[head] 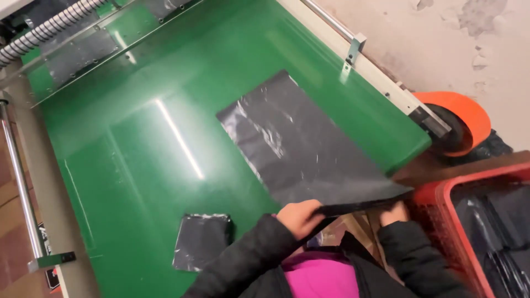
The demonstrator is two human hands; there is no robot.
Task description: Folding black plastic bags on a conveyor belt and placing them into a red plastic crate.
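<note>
A large flat black plastic bag (pixel 298 143) lies on the green conveyor belt (pixel 138 165), its near edge lifted off the belt's end. My left hand (pixel 300 217) pinches that near edge at its left end. Only the fingers of my right hand (pixel 393 212) show; they hold the same edge further right. A smaller folded black plastic pack (pixel 201 241) rests on the belt to the left of my left arm, untouched.
A red plastic crate (pixel 441 207) with several black bags stands at the lower right. An orange-rimmed roll (pixel 464 113) sits by the belt's right end. Metal rails (pixel 22 187) and a ribbed hose (pixel 47 27) line the left and top.
</note>
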